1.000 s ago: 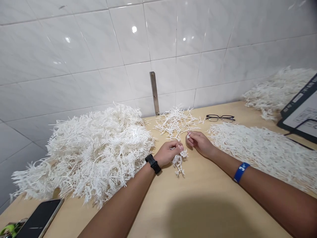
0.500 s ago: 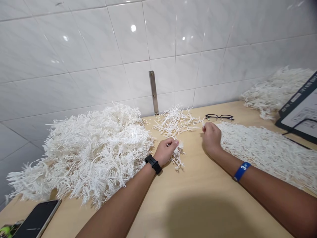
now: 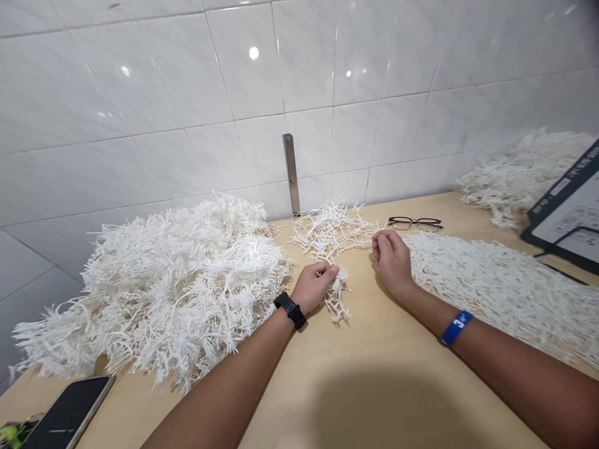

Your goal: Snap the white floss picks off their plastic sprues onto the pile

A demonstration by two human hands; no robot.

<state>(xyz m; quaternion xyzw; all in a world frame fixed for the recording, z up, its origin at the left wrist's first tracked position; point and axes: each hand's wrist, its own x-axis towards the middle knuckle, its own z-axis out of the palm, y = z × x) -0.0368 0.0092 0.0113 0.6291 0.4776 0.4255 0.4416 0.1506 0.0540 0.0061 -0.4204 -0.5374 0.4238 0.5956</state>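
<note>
My left hand [image 3: 316, 284], with a black band on its wrist, is closed on a small white branching plastic piece [image 3: 336, 302] whose prongs hang out below the fingers. Just beyond it lies a loose heap of thin white branched pieces [image 3: 334, 227]. My right hand [image 3: 392, 259] has its fingers curled together near the right end of that heap; whatever may be between its fingertips is hidden. A wide layer of short white pieces [image 3: 486, 287] spreads out beside my right hand. To the left of my left hand rises a large pile of white branching plastic [image 3: 187, 287].
Glasses [image 3: 414, 222] rest behind my right hand. At the right edge a dark-framed printed box or panel [image 3: 568, 215] leans in front of another white pile [image 3: 524, 168]. A phone [image 3: 70, 411] lies front left. A metal strip [image 3: 291, 174] stands against the tiled wall [image 3: 187, 75].
My right hand has shifted slightly left, toward the loose heap, and turned a little. My left hand stays in place with the white branching piece.
</note>
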